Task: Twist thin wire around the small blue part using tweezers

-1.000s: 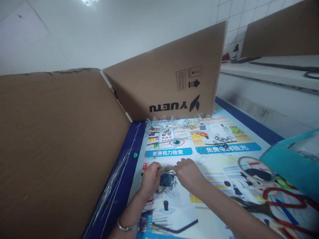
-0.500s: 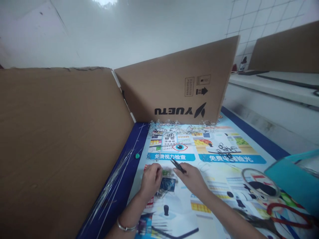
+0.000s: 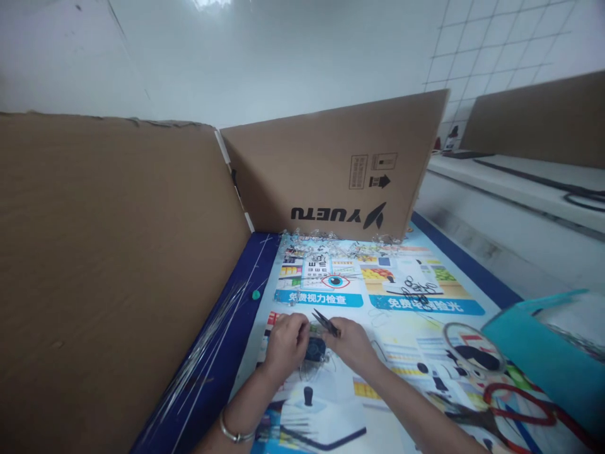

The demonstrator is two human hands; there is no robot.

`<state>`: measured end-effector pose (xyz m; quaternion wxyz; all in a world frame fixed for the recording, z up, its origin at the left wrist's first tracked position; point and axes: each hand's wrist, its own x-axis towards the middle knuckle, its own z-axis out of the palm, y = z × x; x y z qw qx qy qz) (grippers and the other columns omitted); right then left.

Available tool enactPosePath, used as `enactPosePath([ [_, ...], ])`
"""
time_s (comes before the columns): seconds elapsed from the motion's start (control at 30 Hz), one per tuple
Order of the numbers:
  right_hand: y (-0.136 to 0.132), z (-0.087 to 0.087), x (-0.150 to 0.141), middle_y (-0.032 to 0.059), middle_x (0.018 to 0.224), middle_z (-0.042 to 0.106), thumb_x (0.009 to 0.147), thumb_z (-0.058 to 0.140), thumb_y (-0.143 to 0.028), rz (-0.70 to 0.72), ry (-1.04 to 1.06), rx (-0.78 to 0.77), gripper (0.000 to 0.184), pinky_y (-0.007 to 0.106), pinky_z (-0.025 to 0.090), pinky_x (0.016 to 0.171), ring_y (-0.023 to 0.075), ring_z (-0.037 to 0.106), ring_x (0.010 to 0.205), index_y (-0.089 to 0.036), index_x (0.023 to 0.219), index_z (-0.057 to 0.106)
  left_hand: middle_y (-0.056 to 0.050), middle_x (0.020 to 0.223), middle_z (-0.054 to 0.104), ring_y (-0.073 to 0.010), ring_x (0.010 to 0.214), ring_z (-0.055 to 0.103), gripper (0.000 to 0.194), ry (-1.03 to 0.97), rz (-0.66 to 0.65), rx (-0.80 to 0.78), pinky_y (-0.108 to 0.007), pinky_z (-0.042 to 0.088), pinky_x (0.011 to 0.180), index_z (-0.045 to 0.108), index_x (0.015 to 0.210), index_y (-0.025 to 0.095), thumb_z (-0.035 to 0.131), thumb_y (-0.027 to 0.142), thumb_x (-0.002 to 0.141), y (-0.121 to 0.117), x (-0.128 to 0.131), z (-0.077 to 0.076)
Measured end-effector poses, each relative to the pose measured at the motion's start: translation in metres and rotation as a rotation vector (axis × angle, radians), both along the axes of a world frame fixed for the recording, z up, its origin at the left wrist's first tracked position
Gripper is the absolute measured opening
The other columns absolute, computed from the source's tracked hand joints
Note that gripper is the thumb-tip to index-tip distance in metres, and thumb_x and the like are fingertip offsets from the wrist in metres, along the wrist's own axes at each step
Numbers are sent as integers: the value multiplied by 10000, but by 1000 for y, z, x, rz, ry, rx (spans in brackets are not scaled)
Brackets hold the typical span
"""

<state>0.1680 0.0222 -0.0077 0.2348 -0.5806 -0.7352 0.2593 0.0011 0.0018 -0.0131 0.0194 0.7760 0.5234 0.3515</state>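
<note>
Right-hand (image 3: 352,342) fingers grip the pliers (image 3: 326,322) low in the middle of the frame, near the curled-up left hand (image 3: 287,338), maybe pinching something hidden, so this seems plier work, needing careful aim next.

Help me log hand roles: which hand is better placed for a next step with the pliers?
Probably the right hand: it holds the pliers, tips pointing forward and left. The left hand is close by, fingers curled in; whether it grips anything can't be made out.
</note>
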Motion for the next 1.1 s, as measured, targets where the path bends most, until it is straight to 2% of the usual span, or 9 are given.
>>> enactPosePath([
  [0.23, 3, -5, 3, -51, 517, 448, 713, 484, -294, 9, 113, 49, 169, 203, 261, 492, 104, 427, 523, -186, 583, 481, -24, 705, 579, -167, 688, 495, 107, 42, -30, 11, -275, 355, 633, 508, 770, 179, 435, 105, 792, -1, 2, 4],
  [0.5, 6, -9, 2, -44, 580, 495, 701, 485, -259, 35, 236, 82, 99, 208, 305, 523, 112, 446, 561, -178, 676, 536, -33, 727, 600, -158, 696, 524, 167, 105, -122, 89, -301, 345, 676, 560, 867, 176, 405, 121, 840, -1, 5, 7],
  [0.67, 7, -9, 2, -43, 569, 478, 690, 495, -256, 70, 302, 40, 108, 209, 307, 517, 108, 422, 553, -168, 672, 555, -21, 668, 572, -156, 670, 506, 217, 193, -115, 73, -305, 330, 660, 581, 827, 183, 382, 98, 837, -2, 4, 9],
  [0.83, 7, -8, 4, -46, 524, 423, 702, 500, -290, 102, 366, -37, 163, 208, 288, 491, 102, 382, 525, -153, 666, 581, -29, 737, 599, -161, 704, 509, 237, 226, -136, 105, -306, 328, 659, 582, 908, 196, 377, 96, 840, -1, 3, 11],
  [1.1, 8, -11, 5, -49, 532, 424, 687, 506, -250, 155, 434, -60, 126, 203, 282, 489, 99, 386, 532, -153, 638, 569, -28, 751, 592, -167, 706, 493, 234, 282, -155, 128, -305, 330, 652, 584, 893, 203, 411, 68, 811, 0, 1, 7],
])
